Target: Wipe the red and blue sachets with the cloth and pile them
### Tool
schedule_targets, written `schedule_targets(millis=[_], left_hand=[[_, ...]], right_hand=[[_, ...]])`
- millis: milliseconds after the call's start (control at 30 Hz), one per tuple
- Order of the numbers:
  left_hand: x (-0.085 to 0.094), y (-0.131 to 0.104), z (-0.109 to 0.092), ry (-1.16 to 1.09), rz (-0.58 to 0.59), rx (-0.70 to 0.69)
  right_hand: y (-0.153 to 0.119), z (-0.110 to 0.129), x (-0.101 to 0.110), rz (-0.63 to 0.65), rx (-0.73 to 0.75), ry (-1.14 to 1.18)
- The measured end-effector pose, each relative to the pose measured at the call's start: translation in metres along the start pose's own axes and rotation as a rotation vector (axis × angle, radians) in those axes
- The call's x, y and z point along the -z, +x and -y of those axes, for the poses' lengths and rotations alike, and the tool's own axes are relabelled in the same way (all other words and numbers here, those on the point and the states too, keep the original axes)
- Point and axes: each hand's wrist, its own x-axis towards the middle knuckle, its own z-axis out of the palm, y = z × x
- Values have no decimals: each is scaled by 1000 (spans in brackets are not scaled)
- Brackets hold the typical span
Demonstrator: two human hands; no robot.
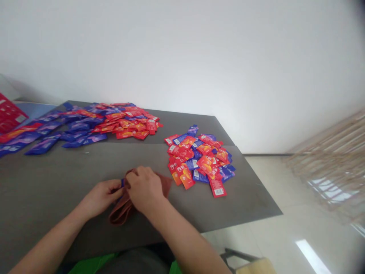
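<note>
Near the front of the grey table (pixel 94 167), my right hand (pixel 145 188) is closed on a folded brown cloth (pixel 122 213). My left hand (pixel 101 198) is closed at the cloth's left side, with its fingertips on a small blue packet (pixel 122 182) that is mostly hidden. Part of the cloth spreads out to the right, beneath my right hand. To the right of the cloth lies a pile of red and blue packets (pixel 185 173). A larger pile of red and blue packets (pixel 125 123) covers the back left of the table.
A red printed package (pixel 10 114) stands at the far left edge. Behind the table rises a white wall (pixel 182 57). On the right are slatted wooden pieces (pixel 333 163) above the pale floor. A stool's corner (pixel 256 266) shows below.
</note>
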Motion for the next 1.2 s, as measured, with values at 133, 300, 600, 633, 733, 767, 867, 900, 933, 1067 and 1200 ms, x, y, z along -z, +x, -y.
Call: schedule_targets(millis=[133,300,600,633,733,767,867,900,933,1067,1200], left_hand=[[0,1,-2,88,-42,4],[0,0,-1,75,-11,32],[0,-2,-2,-4,-27,3],[0,-2,-2,23,-26,-5],[0,-2,-3,70,-15,-28],[0,-2,-4,66,-14,-23],[1,-3,-6,34,-12,11],[1,-4,-7,27,-13,17],[1,-4,-8,21,-15,19],[1,-4,-9,14,-23,24],[0,-2,-7,52,-38,-4]], right_hand=[[1,-6,-12,58,-74,-24],[9,-57,10,62,-351,-128],[-5,14,-9,-8,52,56],[-4,12,-14,7,34,54],[0,-15,-18,34,-135,5],[2,-28,-15,47,-191,-5],[2,-60,4,96,-280,35],[1,-67,13,92,-301,53],[0,-71,21,69,-328,61],[-4,-60,39,-73,-404,14],[1,-25,19,8,-193,52]])
